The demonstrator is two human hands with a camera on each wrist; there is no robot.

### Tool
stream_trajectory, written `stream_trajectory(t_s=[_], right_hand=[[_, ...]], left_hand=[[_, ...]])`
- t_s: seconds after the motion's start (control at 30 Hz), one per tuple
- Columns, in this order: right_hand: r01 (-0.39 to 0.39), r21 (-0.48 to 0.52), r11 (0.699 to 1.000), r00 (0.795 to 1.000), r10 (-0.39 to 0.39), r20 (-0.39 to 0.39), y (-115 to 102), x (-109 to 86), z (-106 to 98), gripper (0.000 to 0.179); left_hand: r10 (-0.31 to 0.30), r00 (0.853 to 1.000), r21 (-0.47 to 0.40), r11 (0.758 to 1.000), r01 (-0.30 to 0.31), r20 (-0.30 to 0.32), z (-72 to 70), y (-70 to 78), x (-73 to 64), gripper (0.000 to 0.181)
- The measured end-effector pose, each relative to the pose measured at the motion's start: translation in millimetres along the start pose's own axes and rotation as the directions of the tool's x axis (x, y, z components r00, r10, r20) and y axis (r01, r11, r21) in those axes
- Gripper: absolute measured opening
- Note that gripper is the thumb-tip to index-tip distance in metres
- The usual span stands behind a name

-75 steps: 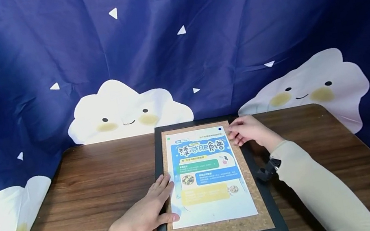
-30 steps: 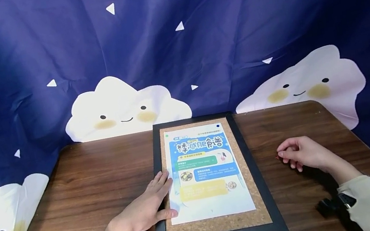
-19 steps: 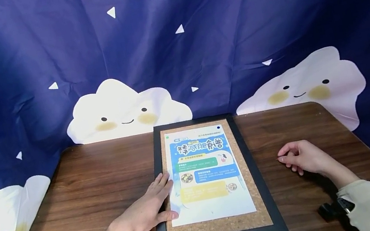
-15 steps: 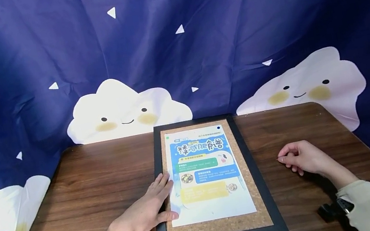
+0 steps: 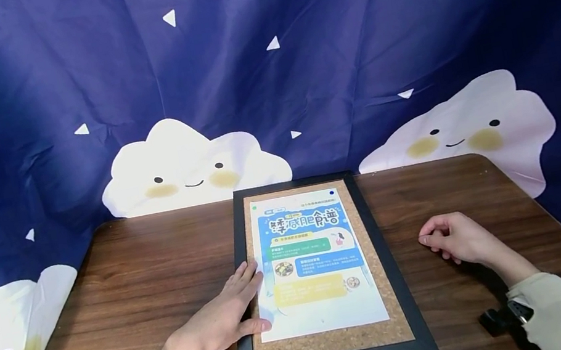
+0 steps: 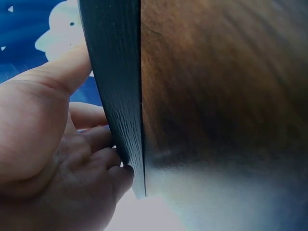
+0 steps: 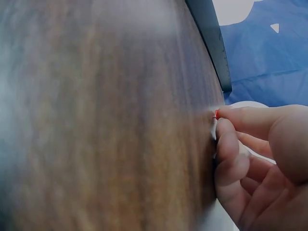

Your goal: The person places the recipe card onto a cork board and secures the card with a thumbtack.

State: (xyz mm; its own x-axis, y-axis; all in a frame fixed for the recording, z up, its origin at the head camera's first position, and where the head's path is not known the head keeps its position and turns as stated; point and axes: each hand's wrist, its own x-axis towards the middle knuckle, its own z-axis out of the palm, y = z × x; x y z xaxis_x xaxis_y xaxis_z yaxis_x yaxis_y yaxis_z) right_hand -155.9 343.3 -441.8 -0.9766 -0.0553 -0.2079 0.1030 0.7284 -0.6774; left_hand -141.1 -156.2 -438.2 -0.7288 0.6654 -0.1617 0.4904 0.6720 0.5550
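A printed poster (image 5: 329,320) lies on a cork board (image 5: 333,344) with a black frame (image 5: 421,325). Its top corners carry a green thumbtack (image 5: 254,208) and a dark blue thumbtack (image 5: 331,193). My left hand (image 5: 219,323) rests across the left side of the frame, fingers straight, fingertips and thumb on the poster's left edge. To the right of the board, low over the table, my right hand (image 5: 457,237) pinches a small red thumbtack (image 7: 217,113) between thumb and index finger. The tack is mostly hidden by the fingertips.
The board lies flat on a brown wooden table (image 5: 158,246), reaching its far edge. A blue curtain (image 5: 236,51) printed with smiling clouds hangs right behind. Dark wrist devices, such as the one on the right wrist (image 5: 505,317), sit below both sleeves.
My right hand has left the poster's upper right corner and come right and nearer over the table, where it now pinches the red thumbtack. The left hand has stayed in place.
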Motion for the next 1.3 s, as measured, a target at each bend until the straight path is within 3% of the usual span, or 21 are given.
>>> stream_trajectory(t_s=[0.17, 0.43, 0.63, 1.13, 1.3], right_hand=[[0.055, 0.003, 0.998, 0.998, -0.055, -0.026, -3.4, 0.4, 1.9, 0.009], [0.156, 0.162, 0.974, 0.987, -0.146, -0.069, -11.2, -1.0, 10.5, 0.012], [0.207, 0.222, 0.953, 0.978, -0.194, -0.082, -24.2, -4.2, 15.8, 0.016], [0.264, 0.286, 0.921, 0.963, -0.269, -0.022, -55.8, -6.4, 33.3, 0.018], [0.300, 0.297, 0.906, 0.945, -0.324, 0.034, -67.0, -6.4, 39.9, 0.016]], left_hand=[[-0.002, 1.000, -0.002, 1.000, 0.002, 0.001, 0.2, -0.1, -0.5, 0.091], [0.006, 1.000, -0.009, 1.000, -0.006, 0.008, -1.6, 0.7, 0.6, 0.091], [0.007, 1.000, 0.001, 1.000, -0.007, 0.009, -2.5, 1.4, -0.5, 0.091], [0.009, 1.000, 0.031, 0.999, -0.010, 0.022, -2.1, -2.7, -0.1, 0.089], [0.005, 0.999, 0.044, 0.999, -0.007, 0.034, -3.5, -3.2, -1.0, 0.088]])
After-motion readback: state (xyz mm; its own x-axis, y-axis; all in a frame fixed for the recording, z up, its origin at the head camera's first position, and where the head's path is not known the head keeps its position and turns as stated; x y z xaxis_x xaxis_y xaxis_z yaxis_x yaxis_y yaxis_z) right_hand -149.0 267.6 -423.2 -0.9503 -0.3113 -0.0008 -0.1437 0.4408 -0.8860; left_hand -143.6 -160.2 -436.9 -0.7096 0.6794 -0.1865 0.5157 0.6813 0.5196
